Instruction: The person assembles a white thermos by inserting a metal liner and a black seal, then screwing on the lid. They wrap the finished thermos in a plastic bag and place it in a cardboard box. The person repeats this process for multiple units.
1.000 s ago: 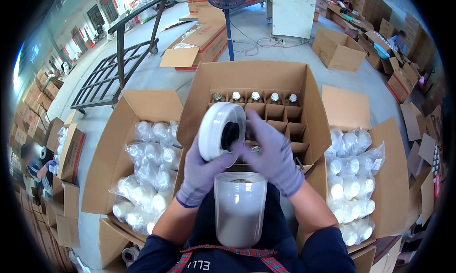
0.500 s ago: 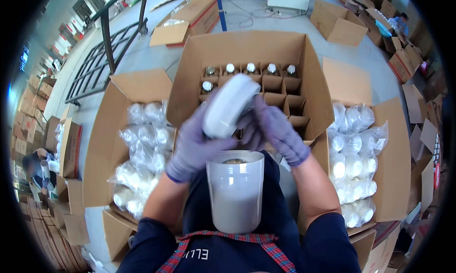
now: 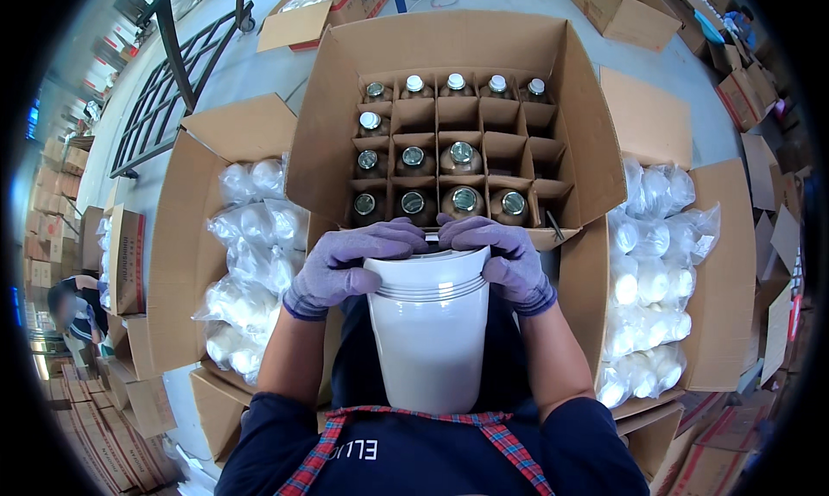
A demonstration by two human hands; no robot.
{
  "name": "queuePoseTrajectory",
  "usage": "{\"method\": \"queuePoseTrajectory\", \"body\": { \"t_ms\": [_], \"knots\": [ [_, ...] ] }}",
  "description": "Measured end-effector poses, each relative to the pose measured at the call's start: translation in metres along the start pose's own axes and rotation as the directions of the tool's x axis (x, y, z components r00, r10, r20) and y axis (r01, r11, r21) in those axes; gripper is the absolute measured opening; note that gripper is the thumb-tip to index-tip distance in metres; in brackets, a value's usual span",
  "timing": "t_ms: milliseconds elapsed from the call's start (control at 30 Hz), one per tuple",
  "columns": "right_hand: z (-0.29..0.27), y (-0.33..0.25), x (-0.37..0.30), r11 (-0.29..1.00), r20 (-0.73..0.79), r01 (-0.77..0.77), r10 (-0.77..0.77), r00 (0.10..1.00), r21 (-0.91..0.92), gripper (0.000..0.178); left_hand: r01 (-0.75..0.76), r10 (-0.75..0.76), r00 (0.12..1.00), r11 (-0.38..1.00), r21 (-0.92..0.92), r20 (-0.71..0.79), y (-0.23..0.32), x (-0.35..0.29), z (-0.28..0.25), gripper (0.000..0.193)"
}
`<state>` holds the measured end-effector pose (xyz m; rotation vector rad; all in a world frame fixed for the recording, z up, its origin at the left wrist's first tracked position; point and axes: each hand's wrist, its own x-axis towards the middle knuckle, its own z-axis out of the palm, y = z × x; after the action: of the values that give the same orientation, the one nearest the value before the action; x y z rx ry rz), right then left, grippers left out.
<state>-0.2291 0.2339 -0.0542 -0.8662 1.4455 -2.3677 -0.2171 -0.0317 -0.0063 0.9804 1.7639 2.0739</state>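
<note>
A tall, glossy white canister (image 3: pixel 429 349) with a tapered body stands upright against my lap. On its mouth sits a white ridged lid (image 3: pixel 427 273), level or nearly so. My left hand (image 3: pixel 343 261), in a light purple glove, grips the lid's left edge with the fingers over the top and the thumb at the side. Opposite it, my right hand (image 3: pixel 503 259), gloved alike, holds the right edge. Just beyond my fingers is a divided cardboard carton (image 3: pixel 453 43). Several bottles (image 3: pixel 466 201) stand in its compartments, some with white caps and some with silvery tops.
Open cartons flank me: the left one (image 3: pixel 177 237) and the right one (image 3: pixel 721 263) hold bagged white pieces (image 3: pixel 652 280). A black metal rack (image 3: pixel 155 120) stands at the far left. More boxes (image 3: pixel 626 12) lie beyond, and another person (image 3: pixel 78 310) is at the left edge.
The lid, tilted and raised in my hands before, now lies on the canister's mouth. Both hands have come down to its edges. The view has shifted, showing more bottles.
</note>
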Motion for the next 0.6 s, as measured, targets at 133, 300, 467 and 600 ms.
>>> {"method": "queuePoseTrajectory", "body": {
  "t_ms": [133,300,467,600],
  "knots": [
    [-0.007,-0.001,0.003,0.998,0.112,0.036,-0.030,0.993,-0.058,0.056,-0.102,0.097,0.994,0.989,0.107,0.044,-0.001,0.000,-0.003,0.051],
    [0.036,-0.064,0.001,0.801,0.187,0.205,-0.119,0.975,-0.562,0.061,0.150,-0.105,0.959,0.976,0.157,-0.264,-0.014,-0.025,0.014,0.045],
    [0.065,-0.101,0.002,0.646,0.016,0.078,-0.101,0.995,-0.759,0.060,0.128,-0.036,0.685,0.989,0.071,-0.728,-0.034,-0.015,-0.002,0.037],
    [0.070,-0.083,0.002,0.607,0.007,0.067,-0.102,0.995,-0.792,0.062,0.486,-0.420,0.809,0.871,0.066,-0.412,-0.010,-0.001,0.026,0.040]
  ]
}}
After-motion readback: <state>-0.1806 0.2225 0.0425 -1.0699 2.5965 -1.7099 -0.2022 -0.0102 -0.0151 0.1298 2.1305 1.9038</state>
